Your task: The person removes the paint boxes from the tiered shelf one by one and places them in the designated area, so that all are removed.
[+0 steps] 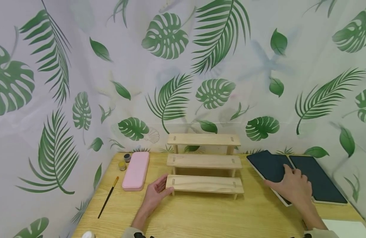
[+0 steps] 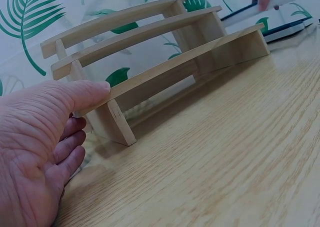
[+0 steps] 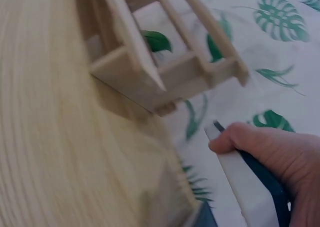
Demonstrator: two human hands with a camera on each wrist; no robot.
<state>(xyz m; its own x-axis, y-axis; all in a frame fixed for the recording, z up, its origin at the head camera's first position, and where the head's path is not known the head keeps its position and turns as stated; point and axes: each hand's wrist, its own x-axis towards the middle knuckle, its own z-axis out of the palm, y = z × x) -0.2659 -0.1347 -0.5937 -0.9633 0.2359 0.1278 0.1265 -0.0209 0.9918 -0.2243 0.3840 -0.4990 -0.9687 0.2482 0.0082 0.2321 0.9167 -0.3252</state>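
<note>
A three-step wooden display stand [image 1: 204,161] stands against the patterned backdrop. My left hand [image 1: 154,192] holds the left end of its lowest step; the thumb [image 2: 92,93] lies along the step's edge and the fingers curl below. To the right, my right hand [image 1: 294,185] grips a flat panel [image 1: 264,165] with a dark blue face and thick white sides, held tilted. In the right wrist view its white side [image 3: 245,187] shows under my thumb. Another dark blue panel [image 1: 321,180] lies on the table to its right.
A pink case [image 1: 136,171], two small paint pots [image 1: 122,165] and a thin paintbrush [image 1: 108,197] lie on the wooden table [image 1: 183,218] at the left. A white round lid [image 1: 88,234] is at the front left, and a white sheet [image 1: 347,228] at the front right.
</note>
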